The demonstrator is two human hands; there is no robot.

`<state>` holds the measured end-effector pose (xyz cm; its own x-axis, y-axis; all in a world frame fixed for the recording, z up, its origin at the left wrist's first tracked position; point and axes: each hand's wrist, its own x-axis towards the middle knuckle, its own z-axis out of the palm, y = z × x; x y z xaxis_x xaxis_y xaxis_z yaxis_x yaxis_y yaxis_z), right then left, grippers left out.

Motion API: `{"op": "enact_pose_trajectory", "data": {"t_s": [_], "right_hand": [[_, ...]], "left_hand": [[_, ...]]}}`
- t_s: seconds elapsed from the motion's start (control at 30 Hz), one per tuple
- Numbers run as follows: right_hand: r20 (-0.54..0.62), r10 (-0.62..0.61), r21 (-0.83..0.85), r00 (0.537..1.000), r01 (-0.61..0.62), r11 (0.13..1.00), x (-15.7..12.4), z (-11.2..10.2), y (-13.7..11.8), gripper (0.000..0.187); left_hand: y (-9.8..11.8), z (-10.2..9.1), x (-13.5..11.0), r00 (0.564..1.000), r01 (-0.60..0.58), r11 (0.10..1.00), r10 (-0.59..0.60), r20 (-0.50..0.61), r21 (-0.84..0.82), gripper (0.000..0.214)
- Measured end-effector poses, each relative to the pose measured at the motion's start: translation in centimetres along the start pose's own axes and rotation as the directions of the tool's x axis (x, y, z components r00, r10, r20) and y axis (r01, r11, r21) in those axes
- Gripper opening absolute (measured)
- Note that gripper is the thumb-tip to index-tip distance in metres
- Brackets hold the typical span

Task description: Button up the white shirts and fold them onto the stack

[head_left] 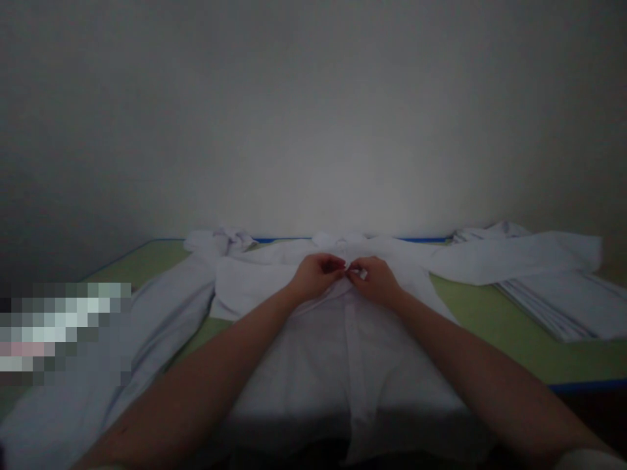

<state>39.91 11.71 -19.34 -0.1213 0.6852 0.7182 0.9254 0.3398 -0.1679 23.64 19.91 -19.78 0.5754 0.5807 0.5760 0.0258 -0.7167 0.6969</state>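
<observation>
A white button-up shirt lies spread face up on a green table, its collar toward the far wall. Both my arms reach forward over it. My left hand and my right hand meet at the upper part of the shirt's front placket, just below the collar. The fingers of both hands are pinched together on the fabric edges there. What sits between the fingertips is too small to make out. The left sleeve stretches toward the near left; the right sleeve lies out to the far right.
A stack of folded white garments rests on the right side of the table. The table has a blue edge and stands against a plain pale wall. A blurred patch covers the left middle of the view.
</observation>
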Motion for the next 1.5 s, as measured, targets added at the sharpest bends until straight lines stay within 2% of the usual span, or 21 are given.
{"op": "enact_pose_trajectory", "data": {"t_s": [0.2, 0.37, 0.5, 0.6, 0.7, 0.9, 1.0, 1.2, 1.5], "right_hand": [[0.023, 0.006, 0.022, 1.000, -0.006, 1.000, -0.1, 0.0, -0.2, 0.016], [0.030, 0.013, 0.002, 0.999, -0.014, 1.000, -0.3, 0.2, -0.4, 0.015], [0.030, 0.008, 0.029, 1.000, -0.008, 1.000, -0.5, 0.2, -0.8, 0.013], [0.053, 0.017, 0.081, 0.998, -0.021, 0.996, -0.7, 0.3, -1.0, 0.011], [0.083, 0.059, 0.168, 0.995, -0.072, 0.983, -0.8, 0.4, -0.9, 0.012], [0.199, 0.151, 0.341, 0.968, -0.212, 0.916, -0.7, 1.0, -0.5, 0.015], [0.198, 0.161, 0.388, 0.967, -0.228, 0.893, -0.7, 1.3, -0.4, 0.014], [0.066, 0.160, 0.194, 0.985, -0.170, 0.966, -0.9, 1.2, -0.9, 0.010], [0.099, 0.122, 0.150, 0.988, -0.136, 0.979, -1.3, 1.6, -1.3, 0.008]], "left_hand": [[-0.3, -0.1, 0.1, 0.999, 0.048, 0.999, -0.047, -0.012, 0.023, 0.030], [-0.3, -0.5, 0.0, 0.995, 0.047, 0.994, -0.038, 0.094, -0.098, 0.022], [-0.5, -0.7, 0.1, 0.980, 0.134, 0.960, -0.092, 0.175, -0.247, 0.020], [-0.8, -0.8, -0.1, 0.967, 0.177, 0.940, -0.110, 0.232, -0.290, 0.024], [-0.9, -0.8, -0.2, 0.965, 0.175, 0.939, -0.104, 0.240, -0.297, 0.025], [-0.8, -0.9, -0.2, 0.979, 0.141, 0.970, -0.107, 0.171, -0.200, 0.023], [-0.8, -0.8, -0.3, 0.981, 0.137, 0.976, -0.109, 0.163, -0.171, 0.025], [-0.9, -0.5, -0.5, 0.980, 0.137, 0.986, -0.119, 0.162, -0.099, 0.025], [-0.1, -0.6, -1.1, 0.989, -0.015, 0.991, -0.005, 0.146, 0.133, 0.017]]}}
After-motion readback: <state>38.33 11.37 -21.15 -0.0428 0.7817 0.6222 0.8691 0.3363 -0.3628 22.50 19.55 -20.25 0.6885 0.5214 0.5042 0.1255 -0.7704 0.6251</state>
